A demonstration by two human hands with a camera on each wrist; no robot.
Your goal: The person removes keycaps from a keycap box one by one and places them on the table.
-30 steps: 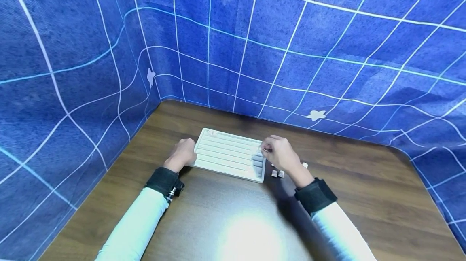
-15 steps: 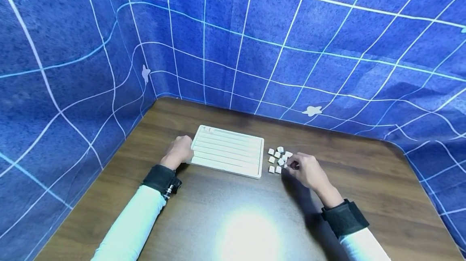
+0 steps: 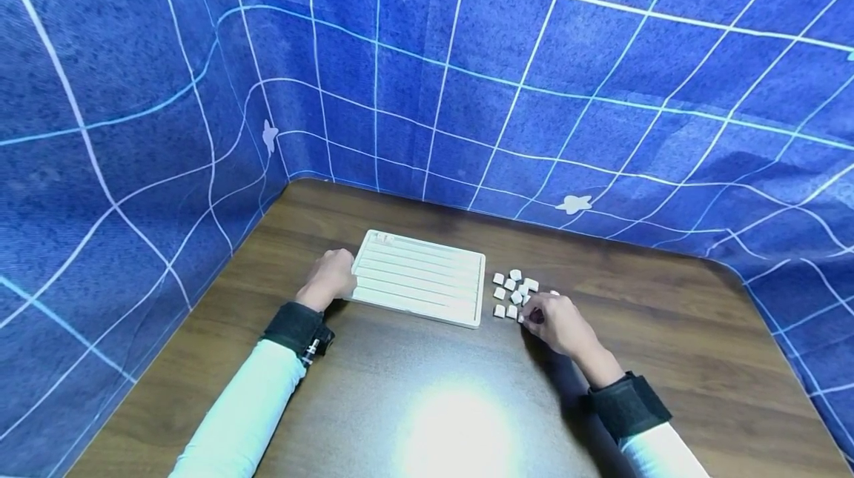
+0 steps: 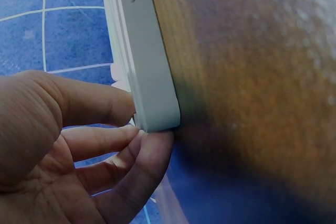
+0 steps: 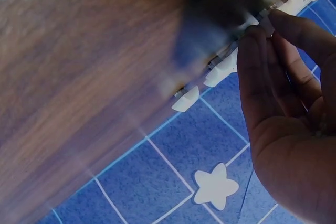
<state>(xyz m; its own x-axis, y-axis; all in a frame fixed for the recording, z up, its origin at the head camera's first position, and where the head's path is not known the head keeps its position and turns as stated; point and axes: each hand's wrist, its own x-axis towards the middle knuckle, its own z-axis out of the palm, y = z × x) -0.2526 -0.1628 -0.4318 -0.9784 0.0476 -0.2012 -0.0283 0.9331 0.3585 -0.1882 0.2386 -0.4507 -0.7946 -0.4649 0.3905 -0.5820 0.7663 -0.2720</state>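
Observation:
A pale, ridged tray [image 3: 420,281] lies on the table with shallow rows running along it. My left hand [image 3: 328,276] grips its left end; the left wrist view shows the thumb and fingers at the tray's corner [image 4: 152,98]. On the right, my right hand [image 3: 559,324] is low over a loose group of small white blocks [image 3: 499,293]. Thumb and fingertips pinch one small white block [image 5: 266,26], mostly hidden by the fingers. A pair of similar pieces [image 3: 383,239] sits in the tray's far left corner.
The brown wooden table [image 3: 400,374] has a bright glare near its front. A blue cloth [image 3: 427,93] with white grid lines and stars hangs behind and to the left. One white block [image 3: 554,293] sits apart, just beyond my right hand.
My right hand has moved from over the tray's right end rightward to the blocks, then slightly toward the near side of the group. My left hand has stayed at the tray's left end.

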